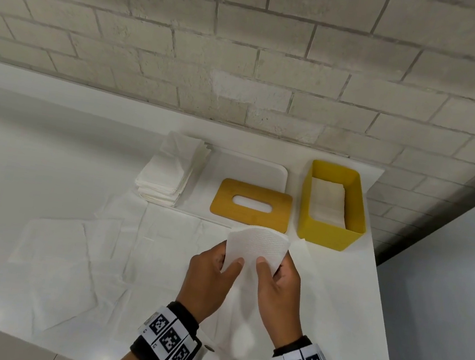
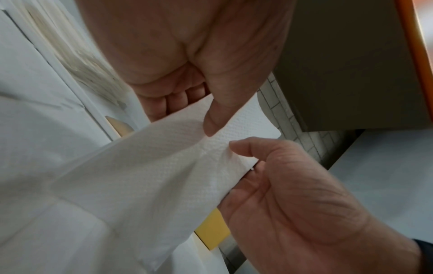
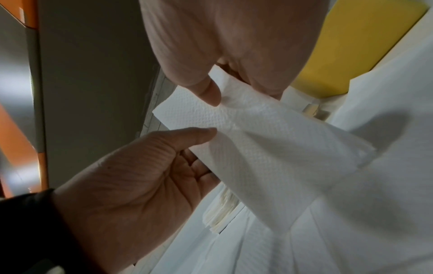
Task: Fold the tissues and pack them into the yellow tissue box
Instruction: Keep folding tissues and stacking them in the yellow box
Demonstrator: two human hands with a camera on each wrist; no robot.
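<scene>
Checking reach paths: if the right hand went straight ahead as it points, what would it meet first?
Probably the yellow tissue box, its near wall; the right hand carries the tissue ahead. Depth is uncertain.

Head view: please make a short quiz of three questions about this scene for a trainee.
1. True or false: the lid sits on the yellow box.
2. What do the left hand and right hand hold? A) lid B) tissue C) box
3. Fill in: the stack lies to the ____ of the lid.

Key: 1 false; it lies on the table beside the box. 2 B. 3 left.
</scene>
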